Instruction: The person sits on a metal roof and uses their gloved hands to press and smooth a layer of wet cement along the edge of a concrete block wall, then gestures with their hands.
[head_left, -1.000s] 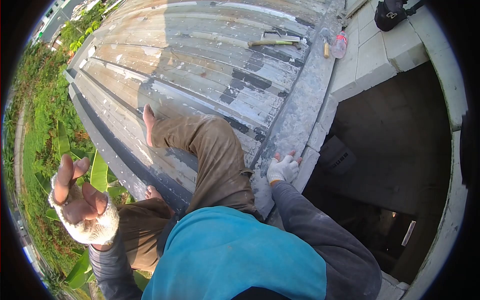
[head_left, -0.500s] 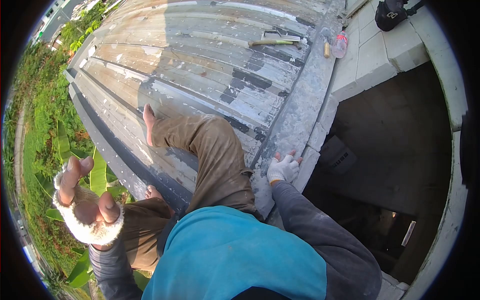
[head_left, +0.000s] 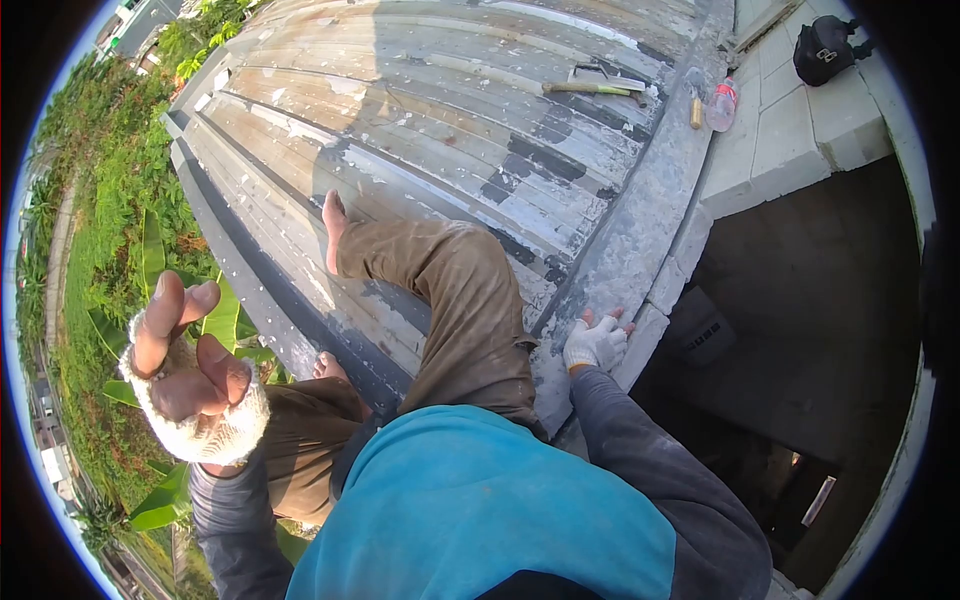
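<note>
My left hand (head_left: 200,375), in a cream knitted glove with bare fingertips, is raised at the left over the greenery. Its fingers are bent but apart, and nothing shows between them. My right hand (head_left: 597,343), in a white glove with bare fingertips, rests palm down on the grey ledge (head_left: 640,245), close to the edge of a dark opening. Its fingers are spread. My knee in brown trousers (head_left: 465,270) is bent between the two hands, and a bare foot (head_left: 334,230) stands on the metal roof (head_left: 400,165).
A dark opening (head_left: 800,300) drops away at the right, bordered by pale blocks (head_left: 790,150). A long-handled tool (head_left: 595,88) lies on the roof. Near it are a brown cylinder (head_left: 696,112), a red-labelled bottle (head_left: 721,105) and a black bag (head_left: 825,50). The gutter edge (head_left: 255,270) borders greenery (head_left: 110,200).
The view has turned slightly, so the roof and objects appear further right. My left hand's fingers have shifted a little, still raised. My right hand stays on the ledge.
</note>
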